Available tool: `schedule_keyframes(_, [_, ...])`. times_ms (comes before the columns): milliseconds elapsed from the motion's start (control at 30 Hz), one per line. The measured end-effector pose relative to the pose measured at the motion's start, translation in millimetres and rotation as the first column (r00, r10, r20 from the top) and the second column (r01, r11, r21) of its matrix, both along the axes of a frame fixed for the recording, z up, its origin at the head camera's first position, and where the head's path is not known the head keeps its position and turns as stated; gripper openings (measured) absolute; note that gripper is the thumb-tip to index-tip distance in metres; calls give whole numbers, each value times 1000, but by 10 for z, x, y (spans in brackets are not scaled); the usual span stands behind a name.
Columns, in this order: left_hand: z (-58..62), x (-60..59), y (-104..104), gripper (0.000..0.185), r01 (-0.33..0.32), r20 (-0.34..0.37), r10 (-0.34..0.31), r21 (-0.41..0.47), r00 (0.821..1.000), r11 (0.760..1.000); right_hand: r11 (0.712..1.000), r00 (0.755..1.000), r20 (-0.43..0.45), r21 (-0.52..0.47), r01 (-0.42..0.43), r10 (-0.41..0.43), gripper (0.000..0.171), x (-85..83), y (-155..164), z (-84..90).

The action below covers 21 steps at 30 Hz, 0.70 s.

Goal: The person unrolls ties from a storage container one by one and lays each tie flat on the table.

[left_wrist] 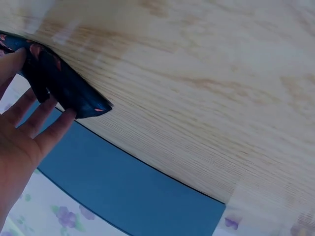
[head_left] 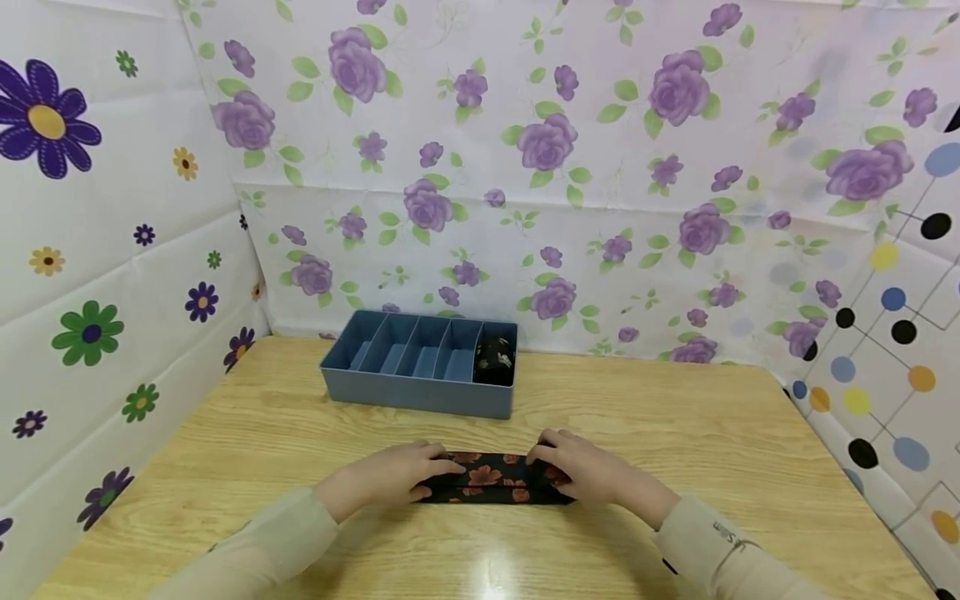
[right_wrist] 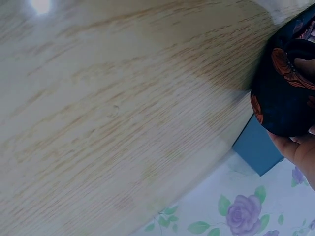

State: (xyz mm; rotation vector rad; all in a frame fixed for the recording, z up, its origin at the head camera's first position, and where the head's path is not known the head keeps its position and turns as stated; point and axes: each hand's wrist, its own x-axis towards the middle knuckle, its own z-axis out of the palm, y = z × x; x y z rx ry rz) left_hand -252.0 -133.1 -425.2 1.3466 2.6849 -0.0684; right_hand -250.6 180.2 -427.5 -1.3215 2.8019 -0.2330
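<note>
**Folded cloth held at both ends, lying crosswise**

The dark floral cloth (head_left: 495, 481) lies low in the frame's centre on the wooden table (head_left: 675, 433), its long axis running left to right. Its left end is pressed under the left hand (head_left: 397, 477) with straight fingers; its right end is gripped by the right hand (head_left: 581, 471). Both are equally near. The blue divided tray (head_left: 420, 392) sits just above.

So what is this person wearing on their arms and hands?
Both hands, the left hand and the right hand, are bare, with no gloves. Long, loose beige sleeves reach the wrists; the right sleeve has a small dark marking near its cuff.
</note>
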Motion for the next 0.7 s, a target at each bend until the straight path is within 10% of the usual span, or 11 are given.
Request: schedule_keyframes(700, [64, 21, 364, 38, 24, -198, -46, -114, 979, 993, 1000, 1000, 3, -13, -10, 11, 36, -24, 30, -21])
